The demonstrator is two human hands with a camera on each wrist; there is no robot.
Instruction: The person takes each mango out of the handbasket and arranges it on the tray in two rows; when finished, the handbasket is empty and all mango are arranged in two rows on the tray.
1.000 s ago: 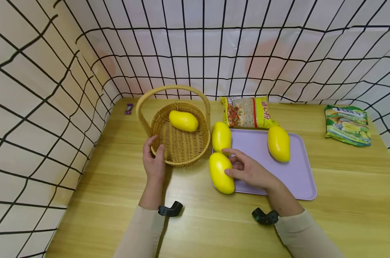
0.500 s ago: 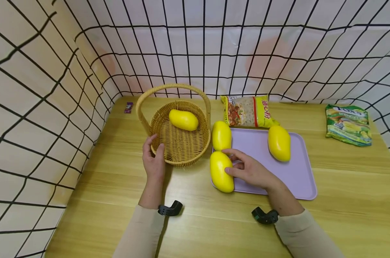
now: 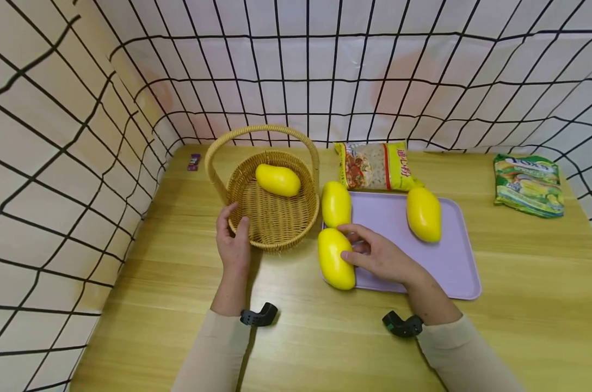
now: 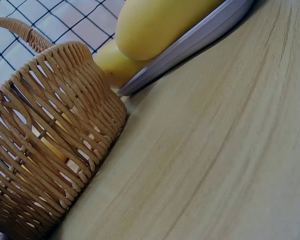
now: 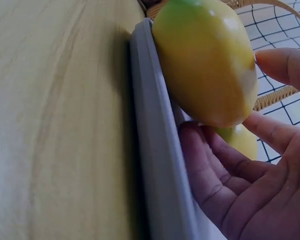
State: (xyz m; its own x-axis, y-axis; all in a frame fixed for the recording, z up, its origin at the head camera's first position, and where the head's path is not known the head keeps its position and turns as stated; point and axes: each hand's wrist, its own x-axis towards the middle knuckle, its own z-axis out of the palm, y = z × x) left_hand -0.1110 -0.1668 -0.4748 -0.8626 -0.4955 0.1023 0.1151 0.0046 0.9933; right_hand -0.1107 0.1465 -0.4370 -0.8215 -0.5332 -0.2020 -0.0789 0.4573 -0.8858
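My right hand pinches a yellow mango at the left front corner of the lilac tray. In the right wrist view, the thumb is against its side and the other fingers curl beneath its end. My left hand grips the near left rim of the wicker basket, thumb over the inside. One mango lies inside that basket. Two others rest on the tray: a mango at its left edge and a mango at its back right.
Behind the tray lies a yellow food packet. A green Fox's candy bag sits at the far right, and a small purple wrapper at the back left. White walls with a black grid enclose the wooden table.
The whole head view has shifted up slightly. Both hands keep their places on the basket and the mango.
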